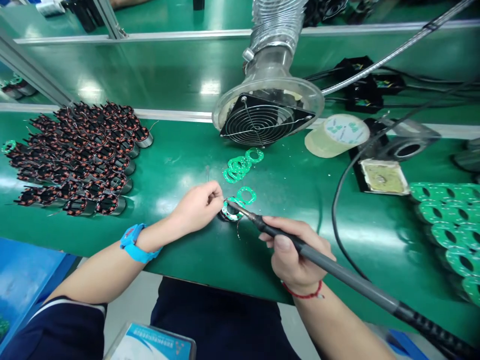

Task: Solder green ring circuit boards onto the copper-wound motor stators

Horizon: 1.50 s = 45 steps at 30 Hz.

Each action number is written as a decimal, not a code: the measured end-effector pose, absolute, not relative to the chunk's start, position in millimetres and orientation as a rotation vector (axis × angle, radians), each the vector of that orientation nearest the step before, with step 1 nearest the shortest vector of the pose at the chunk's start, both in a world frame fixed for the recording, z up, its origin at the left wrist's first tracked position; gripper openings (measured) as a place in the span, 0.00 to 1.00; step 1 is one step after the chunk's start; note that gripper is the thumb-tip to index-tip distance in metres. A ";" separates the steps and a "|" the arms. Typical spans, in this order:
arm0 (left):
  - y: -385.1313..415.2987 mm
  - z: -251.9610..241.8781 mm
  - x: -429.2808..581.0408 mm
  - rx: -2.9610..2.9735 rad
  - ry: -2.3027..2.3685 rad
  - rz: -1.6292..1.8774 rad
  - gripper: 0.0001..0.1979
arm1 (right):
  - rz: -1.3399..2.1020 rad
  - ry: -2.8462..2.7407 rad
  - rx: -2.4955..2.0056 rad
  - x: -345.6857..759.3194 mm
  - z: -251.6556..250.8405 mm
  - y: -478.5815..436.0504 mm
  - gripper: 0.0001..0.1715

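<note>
In my right hand (300, 255) is a soldering iron (337, 270), gripped like a pen. Its tip reaches a green ring-shaped circuit board (237, 216) that sits on a motor stator (225, 218). My left hand (200, 205) is closed in a pinch at the left edge of that board; whatever lies between its fingertips is too small to make out. A thin wire sticks out below the stator. Just behind it lies a loose green ring board (246, 195), and farther back is a small overlapping group of ring boards (237, 168).
Many wound stators (82, 155) stand packed at the left. A fume extractor hood with a fan (262, 117) hangs over the back. To the right are a tape roll (333, 136), a sponge tray (384, 176), rows of finished-looking green-topped pieces (450, 220) and the iron's black cable (335, 220).
</note>
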<state>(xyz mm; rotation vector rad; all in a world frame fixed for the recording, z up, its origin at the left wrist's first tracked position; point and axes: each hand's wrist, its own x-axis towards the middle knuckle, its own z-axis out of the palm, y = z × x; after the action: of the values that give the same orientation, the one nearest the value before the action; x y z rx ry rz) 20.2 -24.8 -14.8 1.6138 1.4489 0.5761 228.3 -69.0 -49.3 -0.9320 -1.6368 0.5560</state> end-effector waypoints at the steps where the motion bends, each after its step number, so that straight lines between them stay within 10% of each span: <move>1: -25.4 -14.8 20.2 1.628 1.453 0.579 0.06 | 0.551 -1.649 -0.930 228.7 -48.5 -68.8 0.11; 24: -24.9 -13.6 24.7 1.708 1.494 0.532 0.07 | 0.641 -2.136 -1.060 206.6 -46.1 -47.3 0.34; 45: -17.5 -24.8 14.0 1.589 1.334 0.594 0.09 | 0.622 -1.530 -0.934 227.2 -48.6 -69.2 0.12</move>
<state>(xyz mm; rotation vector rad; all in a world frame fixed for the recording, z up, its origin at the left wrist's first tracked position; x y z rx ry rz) 14.0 -17.5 -24.8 1.5887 1.3344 0.5940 227.2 -69.2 -48.6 -0.9339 -1.5301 0.6216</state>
